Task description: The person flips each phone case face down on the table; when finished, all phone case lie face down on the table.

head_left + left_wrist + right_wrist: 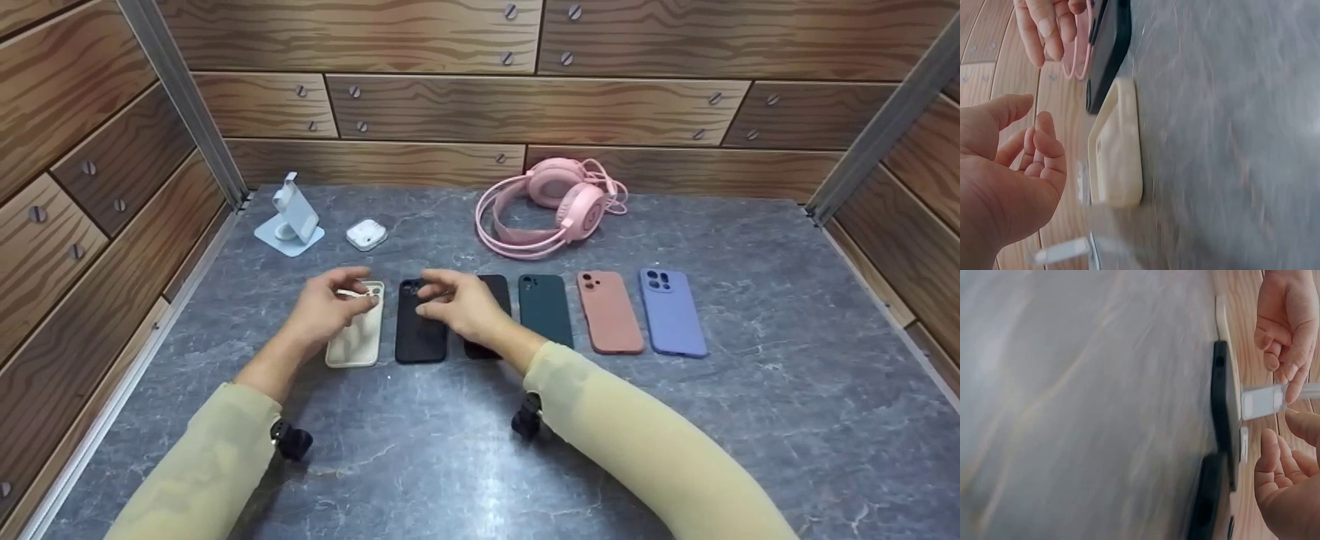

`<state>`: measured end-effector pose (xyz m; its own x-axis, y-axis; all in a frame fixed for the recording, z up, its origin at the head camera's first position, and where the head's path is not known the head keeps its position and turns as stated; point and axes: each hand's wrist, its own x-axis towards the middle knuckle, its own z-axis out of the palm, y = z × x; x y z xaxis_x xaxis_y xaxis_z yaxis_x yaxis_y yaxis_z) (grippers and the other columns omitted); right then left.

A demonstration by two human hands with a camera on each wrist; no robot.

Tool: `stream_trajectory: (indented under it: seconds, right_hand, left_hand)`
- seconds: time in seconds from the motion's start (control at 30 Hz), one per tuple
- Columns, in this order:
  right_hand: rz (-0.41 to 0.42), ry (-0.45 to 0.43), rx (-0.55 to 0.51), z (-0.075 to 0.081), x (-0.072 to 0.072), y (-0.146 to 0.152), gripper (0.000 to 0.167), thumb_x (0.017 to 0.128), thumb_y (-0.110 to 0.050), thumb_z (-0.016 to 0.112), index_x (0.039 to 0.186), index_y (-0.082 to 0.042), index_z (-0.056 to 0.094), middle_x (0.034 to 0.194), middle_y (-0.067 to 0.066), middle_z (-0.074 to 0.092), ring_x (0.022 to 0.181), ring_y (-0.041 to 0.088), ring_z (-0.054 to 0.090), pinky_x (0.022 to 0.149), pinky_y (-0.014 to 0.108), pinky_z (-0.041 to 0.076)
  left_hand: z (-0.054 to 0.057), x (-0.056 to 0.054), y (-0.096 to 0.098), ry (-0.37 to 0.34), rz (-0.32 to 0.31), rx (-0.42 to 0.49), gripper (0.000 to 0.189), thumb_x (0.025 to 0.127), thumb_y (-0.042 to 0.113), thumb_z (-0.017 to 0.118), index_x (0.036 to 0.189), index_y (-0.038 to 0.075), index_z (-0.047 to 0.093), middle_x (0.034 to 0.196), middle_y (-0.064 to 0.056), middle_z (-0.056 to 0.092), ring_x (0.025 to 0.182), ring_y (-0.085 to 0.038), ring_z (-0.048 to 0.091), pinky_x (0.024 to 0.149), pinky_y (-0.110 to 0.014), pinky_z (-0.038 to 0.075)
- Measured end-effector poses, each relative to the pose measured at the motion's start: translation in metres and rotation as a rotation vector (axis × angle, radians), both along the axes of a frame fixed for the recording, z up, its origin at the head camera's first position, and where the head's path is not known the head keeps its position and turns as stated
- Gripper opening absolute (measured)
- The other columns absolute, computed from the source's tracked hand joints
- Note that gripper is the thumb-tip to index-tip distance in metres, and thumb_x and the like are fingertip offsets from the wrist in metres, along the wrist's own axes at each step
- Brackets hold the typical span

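Several phone cases lie in a row on the grey table. My left hand [322,307] hovers over the cream phone case [355,341] at the row's left end, its fingers loosely bent and nothing between them. The left wrist view shows a gap between that hand and the cream case [1120,146]. Over the neighbouring black phone case [420,337] hangs my right hand [466,306], thumb and fingers apart and holding nothing. A second black phone case [495,289] is partly hidden under the right hand and wrist. Both hands face each other, palms inward.
Dark green [545,311], pink [611,311] and lavender [674,315] phone cases continue the row rightward. Behind stand a light blue folding stand [300,214], a small white clear-cased item [367,235] and pink headphones [581,210]. Wood-patterned walls [450,112] enclose the table.
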<state>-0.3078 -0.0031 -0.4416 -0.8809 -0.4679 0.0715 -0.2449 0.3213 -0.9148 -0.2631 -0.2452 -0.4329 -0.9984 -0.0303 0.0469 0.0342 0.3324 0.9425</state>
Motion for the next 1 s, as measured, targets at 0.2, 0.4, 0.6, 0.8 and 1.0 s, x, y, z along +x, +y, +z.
stream_trajectory:
  seconds: [0.2, 0.4, 0.6, 0.8, 1.0]
  right_hand:
    - [0.037, -0.118, -0.098, 0.002, 0.001, -0.022, 0.062, 0.094, 0.001, 0.077, 0.152, 0.003, 0.053, 0.13, 0.022, 0.071, 0.108, 0.026, 0.073, 0.086, 0.031, 0.06]
    - [0.068, -0.205, -0.187, -0.001, 0.004, -0.039, 0.066, 0.094, 0.007, 0.073, 0.154, 0.01, 0.046, 0.136, 0.031, 0.065, 0.108, 0.033, 0.074, 0.087, 0.036, 0.062]
    - [0.071, -0.254, -0.189, -0.004, 0.007, -0.049, 0.067, 0.093, 0.006, 0.073, 0.155, 0.009, 0.046, 0.139, 0.032, 0.063, 0.118, 0.035, 0.07, 0.091, 0.037, 0.061]
    - [0.091, -0.293, -0.177, -0.007, 0.008, -0.056, 0.069, 0.093, 0.005, 0.074, 0.156, 0.008, 0.045, 0.137, 0.031, 0.064, 0.12, 0.034, 0.069, 0.091, 0.037, 0.061]
    - [0.081, -0.312, -0.167, -0.008, 0.008, -0.06, 0.07, 0.092, 0.008, 0.075, 0.155, 0.008, 0.046, 0.133, 0.031, 0.066, 0.117, 0.032, 0.07, 0.09, 0.037, 0.062]
  left_hand:
    - [0.0, 0.003, -0.022, -0.009, 0.058, -0.076, 0.055, 0.092, 0.003, 0.077, 0.144, -0.007, 0.06, 0.121, -0.026, 0.064, 0.098, -0.02, 0.063, 0.07, -0.021, 0.053]
    - [-0.007, 0.005, -0.038, -0.067, 0.053, -0.096, 0.06, 0.093, 0.004, 0.077, 0.147, -0.009, 0.054, 0.119, -0.023, 0.061, 0.098, -0.019, 0.061, 0.071, -0.024, 0.056]
    - [-0.018, 0.004, -0.047, -0.123, 0.045, -0.154, 0.064, 0.095, 0.008, 0.077, 0.152, -0.007, 0.051, 0.122, -0.021, 0.058, 0.108, -0.027, 0.059, 0.076, -0.022, 0.052]
    - [-0.025, 0.005, -0.051, -0.168, 0.042, -0.181, 0.067, 0.097, 0.012, 0.076, 0.155, -0.005, 0.046, 0.131, -0.023, 0.057, 0.117, -0.031, 0.054, 0.082, -0.029, 0.049]
    - [-0.027, 0.003, -0.05, -0.168, 0.021, -0.159, 0.068, 0.097, 0.011, 0.076, 0.155, -0.008, 0.046, 0.14, -0.029, 0.056, 0.125, -0.037, 0.055, 0.092, -0.033, 0.052]
